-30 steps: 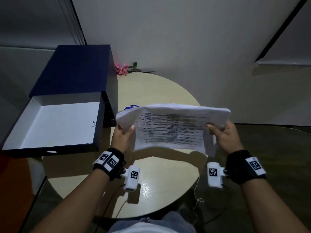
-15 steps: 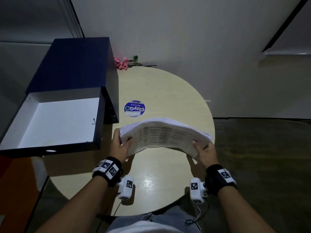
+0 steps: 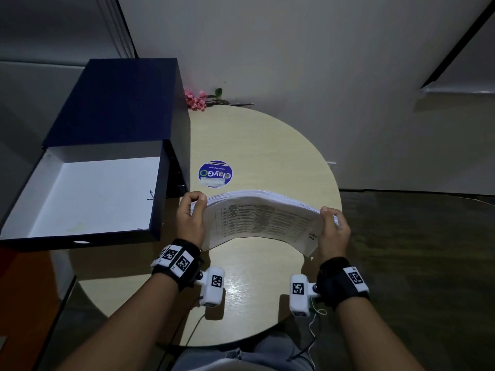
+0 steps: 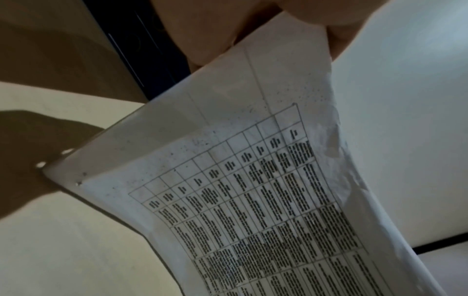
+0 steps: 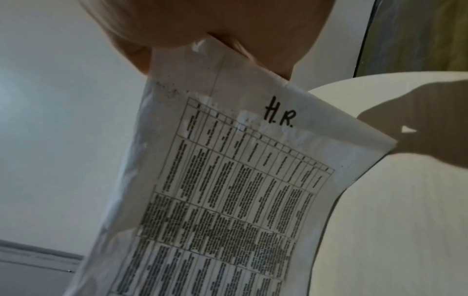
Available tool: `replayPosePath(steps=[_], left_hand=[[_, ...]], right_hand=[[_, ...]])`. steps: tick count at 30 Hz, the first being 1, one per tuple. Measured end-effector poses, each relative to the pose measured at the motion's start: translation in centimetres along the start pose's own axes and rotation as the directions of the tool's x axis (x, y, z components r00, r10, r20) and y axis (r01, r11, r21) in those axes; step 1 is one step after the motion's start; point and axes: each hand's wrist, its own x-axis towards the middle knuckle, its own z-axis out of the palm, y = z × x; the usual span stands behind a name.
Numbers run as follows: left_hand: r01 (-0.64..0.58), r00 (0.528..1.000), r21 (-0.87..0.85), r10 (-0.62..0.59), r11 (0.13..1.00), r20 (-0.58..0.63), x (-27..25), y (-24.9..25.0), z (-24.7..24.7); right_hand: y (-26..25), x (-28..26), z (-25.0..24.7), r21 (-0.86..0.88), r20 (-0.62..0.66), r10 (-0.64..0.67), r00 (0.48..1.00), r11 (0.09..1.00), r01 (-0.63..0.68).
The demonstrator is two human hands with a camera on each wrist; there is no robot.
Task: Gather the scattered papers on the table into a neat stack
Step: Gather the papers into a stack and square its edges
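A thick stack of printed papers (image 3: 263, 218) with a table of text on its near face stands on its long edge on the round beige table (image 3: 257, 140), bowed between both hands. My left hand (image 3: 193, 210) grips its left end, fingers curled over the top. My right hand (image 3: 332, 223) grips the right end the same way. Close up, the left wrist view shows the sheet (image 4: 253, 190) pinched at its top, and the right wrist view shows the sheet (image 5: 228, 180) marked "H.R." in pen, held by my fingers (image 5: 220, 26).
An open dark blue box (image 3: 88, 191) with a white inside and raised lid stands at the table's left. A round blue sticker (image 3: 215, 173) lies beyond the papers. Pink flowers (image 3: 198, 99) lie at the far edge by the wall. Dark floor lies right.
The stack has come down from mid-air onto the table and toward me. Both hands have shifted to grip its ends from above, and the stack now bows.
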Motion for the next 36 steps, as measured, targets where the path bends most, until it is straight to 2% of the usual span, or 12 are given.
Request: replayPosePath(steps=[7,10,13,17,20,22,25,28,30,32,34,36], left_hand=[[0.008,1.000,0.002,-0.008,1.000,0.022,0.4,0.1,-0.1],[-0.007,1.000,0.001,0.007,1.000,0.030,-0.1,0.5,-0.2],[-0.032,0.992,-0.085,0.042,0.996,0.117,-0.7,0.8,-0.7],[0.002,0.991,0.128,-0.019,0.992,0.136,-0.5,0.1,-1.4],[0.021,0.996,0.241,-0.040,0.970,0.076,-0.4,0.2,-1.3],[-0.035,0.999,0.336,0.024,0.941,0.037,-0.4,0.8,-1.1],[-0.274,0.958,0.588,0.269,0.761,0.099,-1.1,3.3,0.2],[-0.565,0.825,0.561,0.428,0.605,0.369,-1.9,7.7,2.7],[-0.659,0.740,0.423,0.435,0.622,0.514,-1.6,10.1,4.0],[-0.680,0.699,0.317,0.455,0.661,0.551,-1.3,11.6,4.6],[-0.685,0.700,0.285,0.499,0.670,0.511,-1.1,12.4,4.7],[-0.650,0.736,0.272,0.500,0.709,0.457,-0.8,12.0,4.3]], right_hand=[[-0.8,0.1,-0.3,-0.026,0.070,0.037,0.997,0.999,-0.035],[-0.4,0.4,-0.6,0.005,0.105,-0.035,0.994,0.999,0.035],[1.1,1.2,-1.9,0.016,0.244,-0.109,0.964,0.994,0.109],[2.4,1.7,-3.1,-0.271,0.289,-0.036,0.957,0.955,0.118],[2.0,2.0,-3.2,-0.363,0.289,-0.057,0.956,0.917,0.164],[0.3,2.2,-2.9,-0.402,0.306,-0.128,0.943,0.881,0.250],[-4.5,2.7,-1.8,-0.459,0.420,-0.370,0.829,0.701,0.546],[-10.1,2.7,0.8,-0.492,0.653,-0.436,0.620,0.378,0.784],[-13.6,2.0,2.9,-0.474,0.768,-0.369,0.523,0.222,0.852],[-16.0,0.7,4.7,-0.429,0.837,-0.319,0.445,0.121,0.895],[-17.0,-0.3,5.5,-0.396,0.855,-0.355,0.379,0.024,0.918],[-16.8,-0.4,5.0,-0.426,0.798,-0.482,0.363,-0.024,0.904]])
